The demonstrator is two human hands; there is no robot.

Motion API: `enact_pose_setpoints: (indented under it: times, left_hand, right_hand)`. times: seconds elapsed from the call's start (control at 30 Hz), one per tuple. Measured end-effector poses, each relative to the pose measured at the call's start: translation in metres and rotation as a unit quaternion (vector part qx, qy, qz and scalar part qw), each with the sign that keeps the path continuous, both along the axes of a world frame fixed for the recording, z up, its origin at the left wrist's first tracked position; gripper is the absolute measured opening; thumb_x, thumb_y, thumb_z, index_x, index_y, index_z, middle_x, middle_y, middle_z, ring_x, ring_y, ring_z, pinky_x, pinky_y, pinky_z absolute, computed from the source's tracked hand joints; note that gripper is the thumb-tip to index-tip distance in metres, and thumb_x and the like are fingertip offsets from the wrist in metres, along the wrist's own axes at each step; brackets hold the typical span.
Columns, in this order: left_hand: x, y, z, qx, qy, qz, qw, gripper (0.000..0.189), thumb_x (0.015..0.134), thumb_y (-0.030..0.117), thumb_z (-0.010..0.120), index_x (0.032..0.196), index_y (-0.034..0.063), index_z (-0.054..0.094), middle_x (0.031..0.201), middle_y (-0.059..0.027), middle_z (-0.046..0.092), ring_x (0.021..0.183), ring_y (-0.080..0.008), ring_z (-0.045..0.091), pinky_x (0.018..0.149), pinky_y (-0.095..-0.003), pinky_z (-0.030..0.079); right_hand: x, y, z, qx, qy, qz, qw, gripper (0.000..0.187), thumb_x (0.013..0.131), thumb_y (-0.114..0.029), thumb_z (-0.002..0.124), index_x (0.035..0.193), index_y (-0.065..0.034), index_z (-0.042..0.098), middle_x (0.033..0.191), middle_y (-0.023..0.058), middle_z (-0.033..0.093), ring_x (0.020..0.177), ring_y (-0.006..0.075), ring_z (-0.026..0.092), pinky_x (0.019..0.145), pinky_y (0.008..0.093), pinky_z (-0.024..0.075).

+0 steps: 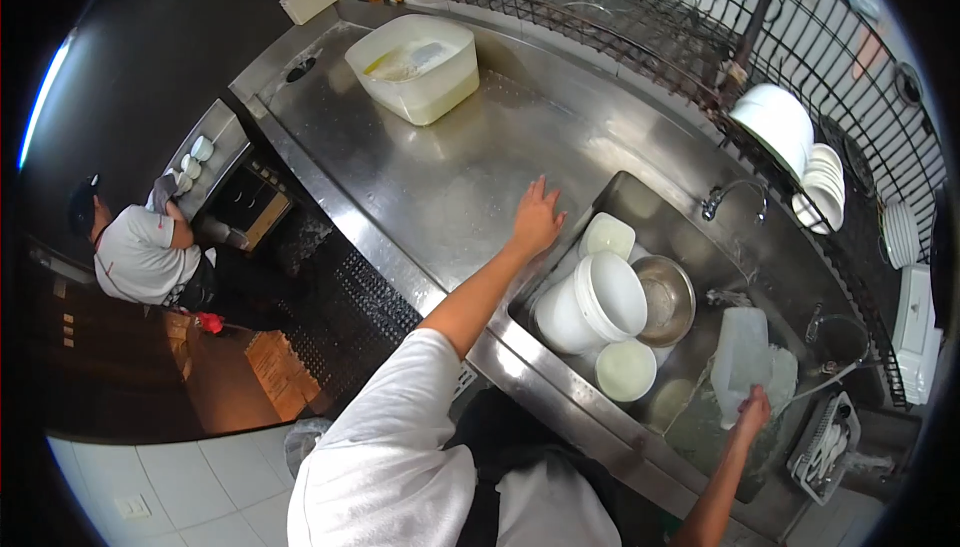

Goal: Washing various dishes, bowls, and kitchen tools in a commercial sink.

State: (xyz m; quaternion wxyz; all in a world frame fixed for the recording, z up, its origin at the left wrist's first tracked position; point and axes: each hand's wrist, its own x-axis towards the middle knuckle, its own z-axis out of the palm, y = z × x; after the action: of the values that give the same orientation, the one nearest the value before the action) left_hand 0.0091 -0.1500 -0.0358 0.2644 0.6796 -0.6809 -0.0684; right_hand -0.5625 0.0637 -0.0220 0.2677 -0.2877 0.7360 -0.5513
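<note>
My left hand is over the stainless steel counter, beside the left edge of the sink. Its fingers are spread and hold nothing; whether the palm touches the steel I cannot tell. Down in the right part of the sink, my right hand grips the near end of a translucent white plastic container. Water splashes around this container. To its left stand a white plastic bucket, tilted, a steel bowl, a round white tub and a squarish pale container.
A plastic tub of cloudy liquid stands on the far counter. Two faucets rise behind the sink. A wire rack overhead holds glasses and white bowls. At right sits a utensil basket. A co-worker stands at left.
</note>
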Motion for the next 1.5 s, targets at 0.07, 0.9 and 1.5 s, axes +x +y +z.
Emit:
enact_pose_setpoints:
  times: [0.07, 0.9, 1.5]
  left_hand:
    - [0.016, -0.04, 0.01, 0.001, -0.041, 0.012, 0.999, 0.057, 0.083, 0.029, 0.069, 0.131, 0.0056, 0.051, 0.149, -0.0248, 0.031, 0.137, -0.0416, 0.032, 0.111, -0.0475, 0.031]
    - [0.381, -0.146, 0.089, 0.009, -0.224, 0.185, 0.957, 0.038, 0.097, 0.039, 0.046, 0.091, 0.0105, 0.07, 0.084, -0.017, 0.069, 0.079, -0.0364, 0.067, 0.071, -0.0478, 0.052]
    - [0.383, -0.002, 0.062, -0.049, -0.372, 0.112, 0.92, 0.038, 0.102, 0.035, 0.039, 0.1, 0.005, 0.063, 0.078, -0.0167, 0.067, 0.069, -0.0351, 0.064, 0.06, -0.0461, 0.05]
  right_hand:
    - [0.039, -0.045, 0.027, 0.025, 0.008, 0.043, 0.999, 0.023, 0.085, -0.024, 0.066, 0.069, -0.0112, 0.056, 0.056, -0.0066, 0.04, 0.047, 0.0056, 0.035, 0.043, 0.0249, 0.0262]
    - [0.398, -0.261, 0.15, -0.045, 0.541, 0.276, 0.793, 0.036, 0.083, -0.034, 0.072, 0.082, 0.0005, 0.063, 0.074, 0.0201, 0.065, 0.072, 0.0398, 0.062, 0.066, 0.0477, 0.0476]
    - [0.1, 0.058, 0.041, 0.088, 0.461, -0.053, 0.882, 0.032, 0.084, -0.034, 0.068, 0.088, -0.0025, 0.067, 0.085, 0.0164, 0.064, 0.082, 0.0341, 0.061, 0.072, 0.0409, 0.0489]
